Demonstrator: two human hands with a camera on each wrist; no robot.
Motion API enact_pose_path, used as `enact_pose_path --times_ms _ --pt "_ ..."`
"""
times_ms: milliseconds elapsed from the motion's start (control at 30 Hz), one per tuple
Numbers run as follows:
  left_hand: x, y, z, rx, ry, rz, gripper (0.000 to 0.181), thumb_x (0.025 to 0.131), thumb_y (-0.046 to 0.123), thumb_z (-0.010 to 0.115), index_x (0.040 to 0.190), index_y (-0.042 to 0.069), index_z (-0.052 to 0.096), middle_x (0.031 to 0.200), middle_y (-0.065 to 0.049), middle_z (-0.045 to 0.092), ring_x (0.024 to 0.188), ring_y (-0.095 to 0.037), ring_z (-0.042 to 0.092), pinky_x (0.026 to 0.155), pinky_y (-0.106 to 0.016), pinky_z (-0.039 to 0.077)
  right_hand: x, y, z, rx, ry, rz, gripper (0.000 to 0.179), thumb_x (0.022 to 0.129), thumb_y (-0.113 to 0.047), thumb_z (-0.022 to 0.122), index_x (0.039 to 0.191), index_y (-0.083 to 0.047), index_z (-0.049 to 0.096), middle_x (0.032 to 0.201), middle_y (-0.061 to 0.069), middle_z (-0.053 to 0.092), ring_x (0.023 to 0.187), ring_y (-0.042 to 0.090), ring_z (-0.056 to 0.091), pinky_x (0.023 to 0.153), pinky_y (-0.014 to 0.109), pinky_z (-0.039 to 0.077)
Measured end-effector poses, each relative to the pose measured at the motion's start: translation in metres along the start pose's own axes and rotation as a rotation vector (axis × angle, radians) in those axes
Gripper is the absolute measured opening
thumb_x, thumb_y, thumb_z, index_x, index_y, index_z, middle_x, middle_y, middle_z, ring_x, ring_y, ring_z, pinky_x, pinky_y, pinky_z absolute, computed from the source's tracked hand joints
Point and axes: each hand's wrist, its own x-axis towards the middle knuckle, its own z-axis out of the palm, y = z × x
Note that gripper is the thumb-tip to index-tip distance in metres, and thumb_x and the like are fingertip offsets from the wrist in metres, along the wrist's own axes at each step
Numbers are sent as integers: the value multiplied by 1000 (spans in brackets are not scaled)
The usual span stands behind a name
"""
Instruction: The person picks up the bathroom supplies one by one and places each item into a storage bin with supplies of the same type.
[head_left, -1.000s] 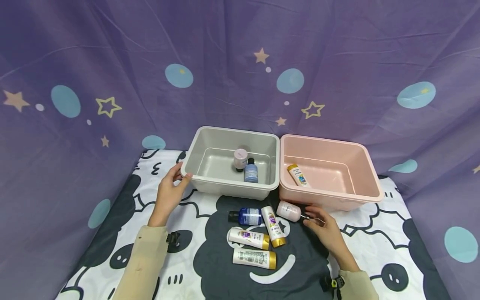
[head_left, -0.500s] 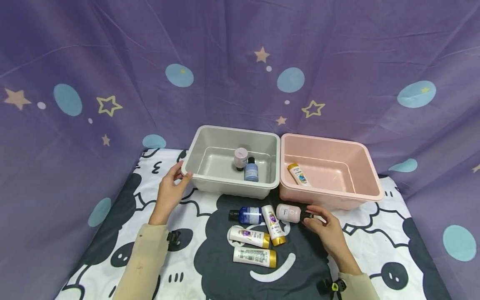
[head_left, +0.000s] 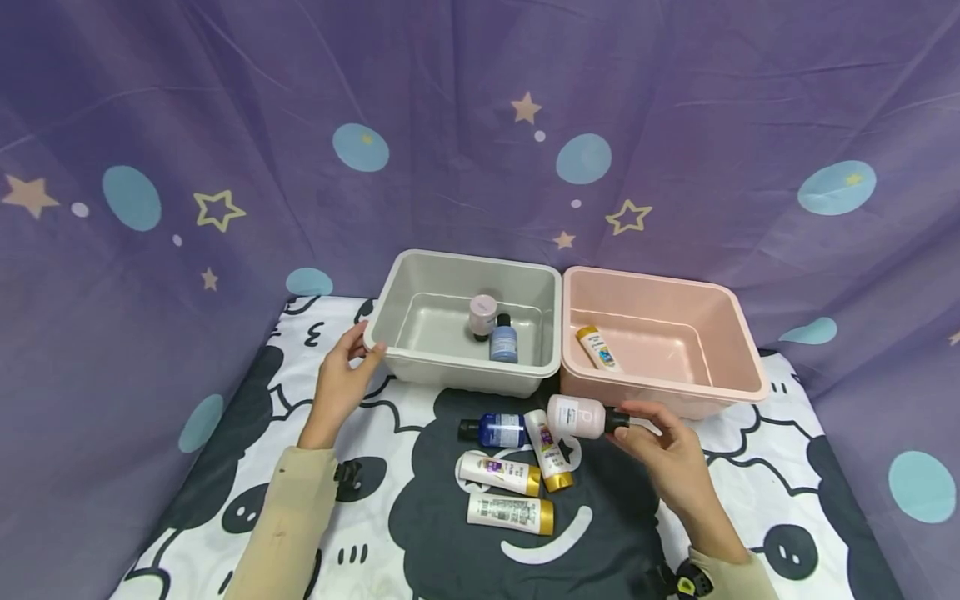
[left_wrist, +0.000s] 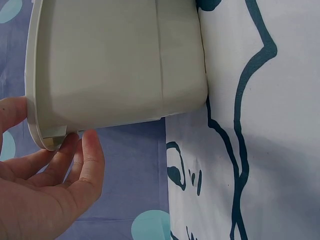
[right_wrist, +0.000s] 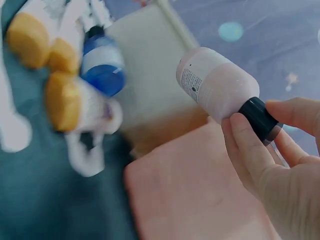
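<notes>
My right hand pinches the black cap of a pale pink bottle, which is tilted and raised in front of the pink bin. In the right wrist view the bottle points away from the fingers, its label partly showing. My left hand grips the near left corner of the grey bin. Seen from the left wrist, the thumb lies on the rim and the fingers curl beneath it. Inside the grey bin are a pink bottle and a light blue bottle.
A dark blue bottle lies before the bins beside three white tubes with gold caps, including an angled tube and a front tube. Another tube lies in the pink bin. Behind the bins hangs a purple curtain.
My right hand has taken the pink bottle by its cap and lifted it off the cloth. My left hand has stayed at the grey bin's corner.
</notes>
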Motion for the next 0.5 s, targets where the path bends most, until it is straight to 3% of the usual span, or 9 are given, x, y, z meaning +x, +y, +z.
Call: enact_pose_path --times_ms 233,367,500 --pt "1 0 0 -1 -2 -13 60 101 29 62 151 4 41 138 -17 56 119 -29 56 91 -45 49 30 -39 8 18 -99 -110 35 91 23 55 125 20 48 123 18 57 102 24 69 87 38 54" --pt "0 0 0 -6 -5 -10 61 101 31 62 151 3 41 139 -17 56 120 -30 55 92 -46 49 57 -57 15 30 -116 -171 34 90 23 56 124 16 54 122 20 56 99 23 70 87 36 54" --pt "0 0 0 0 2 -5 62 101 32 63 151 4 41 139 -17 56 119 -29 56 91 -46 49 86 -72 26 22 -84 -161 33 91 18 61 123 15 57 123 20 56 100 24 69 88 39 53"
